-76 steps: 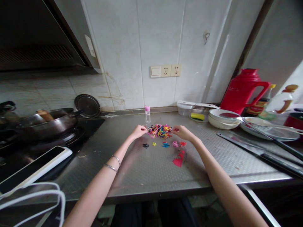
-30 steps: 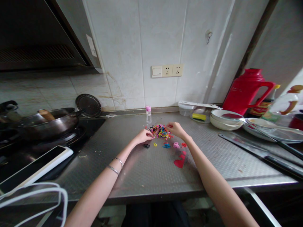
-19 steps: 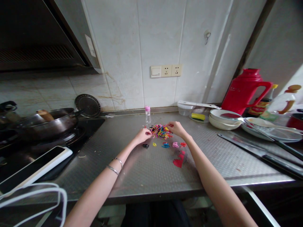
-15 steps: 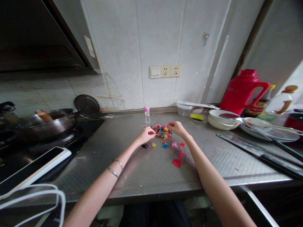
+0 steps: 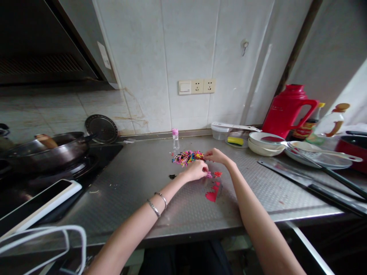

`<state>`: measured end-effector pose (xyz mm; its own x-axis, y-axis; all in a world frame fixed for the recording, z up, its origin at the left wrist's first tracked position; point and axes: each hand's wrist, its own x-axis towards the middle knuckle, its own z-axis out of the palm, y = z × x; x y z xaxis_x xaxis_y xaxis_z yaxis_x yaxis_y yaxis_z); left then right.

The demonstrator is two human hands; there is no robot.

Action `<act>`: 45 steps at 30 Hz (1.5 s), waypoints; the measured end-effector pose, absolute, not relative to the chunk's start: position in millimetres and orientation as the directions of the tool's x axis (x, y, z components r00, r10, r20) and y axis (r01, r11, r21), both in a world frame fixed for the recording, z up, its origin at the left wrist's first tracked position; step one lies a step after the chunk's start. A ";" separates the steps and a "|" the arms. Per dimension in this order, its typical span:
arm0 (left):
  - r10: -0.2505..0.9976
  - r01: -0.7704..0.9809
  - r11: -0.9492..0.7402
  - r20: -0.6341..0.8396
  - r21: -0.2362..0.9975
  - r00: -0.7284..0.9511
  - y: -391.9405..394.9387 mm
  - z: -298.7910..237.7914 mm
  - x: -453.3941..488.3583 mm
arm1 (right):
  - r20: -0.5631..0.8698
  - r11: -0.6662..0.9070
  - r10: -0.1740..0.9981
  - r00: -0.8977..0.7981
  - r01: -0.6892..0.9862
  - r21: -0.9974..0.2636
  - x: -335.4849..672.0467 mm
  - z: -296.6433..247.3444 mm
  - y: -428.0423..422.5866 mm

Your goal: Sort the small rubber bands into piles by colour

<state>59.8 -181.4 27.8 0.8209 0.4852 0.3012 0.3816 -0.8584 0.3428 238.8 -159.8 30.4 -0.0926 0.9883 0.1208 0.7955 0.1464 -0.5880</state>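
A heap of small coloured bands [image 5: 187,157], which look like rubber bands, lies mid-counter. My left hand [image 5: 196,170] reaches across in front of it, fingers pinched just beside a little pink group [image 5: 209,174]; what they hold is too small to see. At the heap's right edge, my right hand [image 5: 216,156] has its fingertips closed together, their contents also unclear. Red bands [image 5: 218,174] lie right of the pink ones, and black bands [image 5: 172,176] lie to the left. My left hand and wrist cover the space between. Nearer me is a torn red piece [image 5: 212,193].
Behind the heap stands a small clear bottle [image 5: 176,140] with a pink cap. To the right are bowls [image 5: 265,147], a long knife [image 5: 283,173] and a red thermos [image 5: 286,110]. A pan [image 5: 48,151] sits on the stove at left, near a white-edged device [image 5: 43,206].
My left hand has moved right, from the heap's left side to the pink group, now covering the yellow and blue groups. My right hand stays by the heap's right edge. The view shifted slightly.
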 end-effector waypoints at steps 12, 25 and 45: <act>0.655 0.413 -0.673 0.235 0.614 0.718 -144.0 42.3 19.2 | -0.061 0.060 0.989 -0.135 0.746 -0.663 247.0 28.6 -158.7; 0.568 0.477 -0.714 0.026 0.512 0.823 -148.9 29.3 15.2 | -0.059 0.076 0.987 -0.150 0.759 -0.647 243.9 29.3 -160.7; 0.619 0.427 -0.722 0.232 0.544 0.751 -147.6 26.9 15.9 | -0.045 0.090 0.987 -0.151 0.775 -0.626 246.7 26.6 -159.7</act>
<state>15.9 -147.6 26.9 0.7506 0.6187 0.2317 0.4274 -0.7222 0.5439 246.7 -159.7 26.6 -0.1511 0.9875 -0.0451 0.7750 0.0900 -0.6255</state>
